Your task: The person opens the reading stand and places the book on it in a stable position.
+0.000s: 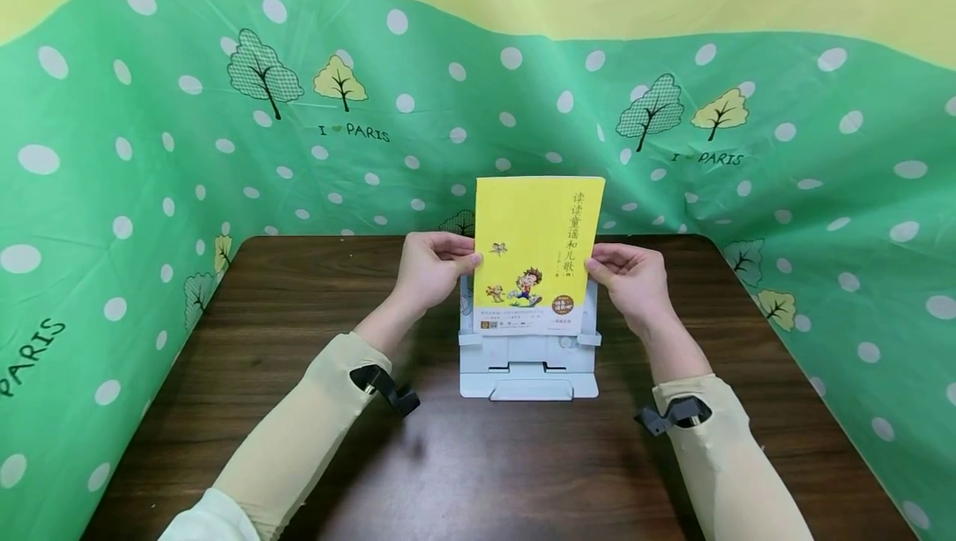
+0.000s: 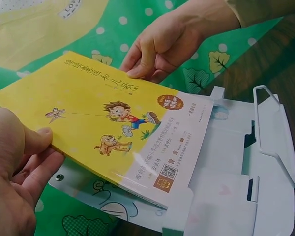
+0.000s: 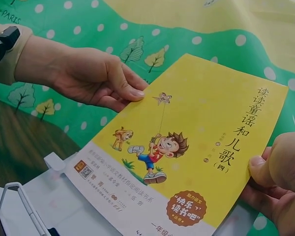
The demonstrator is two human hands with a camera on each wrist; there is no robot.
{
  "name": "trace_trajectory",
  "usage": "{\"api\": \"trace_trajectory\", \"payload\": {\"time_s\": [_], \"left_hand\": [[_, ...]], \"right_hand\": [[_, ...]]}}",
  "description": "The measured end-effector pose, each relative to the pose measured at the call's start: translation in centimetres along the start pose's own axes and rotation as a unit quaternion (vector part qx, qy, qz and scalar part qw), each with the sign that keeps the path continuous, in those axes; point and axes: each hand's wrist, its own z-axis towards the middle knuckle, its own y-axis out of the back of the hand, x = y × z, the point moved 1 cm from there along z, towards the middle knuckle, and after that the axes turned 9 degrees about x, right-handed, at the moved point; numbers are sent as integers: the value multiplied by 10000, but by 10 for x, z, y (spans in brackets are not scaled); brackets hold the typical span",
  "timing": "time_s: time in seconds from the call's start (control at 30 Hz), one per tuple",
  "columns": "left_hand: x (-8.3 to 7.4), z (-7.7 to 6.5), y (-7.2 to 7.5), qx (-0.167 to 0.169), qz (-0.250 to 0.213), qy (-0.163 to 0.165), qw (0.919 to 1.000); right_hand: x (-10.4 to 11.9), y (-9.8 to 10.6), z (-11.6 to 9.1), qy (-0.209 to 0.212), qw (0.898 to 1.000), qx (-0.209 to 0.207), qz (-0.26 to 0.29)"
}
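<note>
A yellow paperback book point(image 1: 534, 234) with a cartoon of a running child and a dog stands upright, cover facing me. My left hand point(image 1: 436, 271) pinches its left edge between thumb and fingers. On the opposite edge, my right hand point(image 1: 633, 280) pinches it the same way. Behind and below the book is a pale blue book stand point(image 1: 489, 354) with a printed back panel. The book's lower edge sits in front of that panel, close to the side clips point(image 1: 590, 340). In the left wrist view, the stand's wire front lip point(image 2: 258, 123) sticks out beyond the book.
The stand rests on a dark wood table point(image 1: 299, 408). A green curtain point(image 1: 418, 118) with white dots and printed trees hangs round the back and sides. Black wrist mounts point(image 1: 384, 387) sit on both sleeved forearms.
</note>
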Motion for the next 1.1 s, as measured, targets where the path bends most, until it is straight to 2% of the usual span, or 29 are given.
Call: {"api": "trace_trajectory", "payload": {"time_s": [0.33,0.6,0.9,1.1], "left_hand": [[8,-8,-3,-29,191,130,9997],[13,-10,-4,-64,505,69,9987],[18,-16,-2,170,777,377,9961],[21,-21,-1,309,979,420,9938]], "right_hand": [[-6,2,-7,49,9997,120,-205],[-4,3,-12,51,9987,269,-441],[-5,3,-19,-230,9958,504,-723],[-5,1,-24,-309,9924,645,-1005]]}}
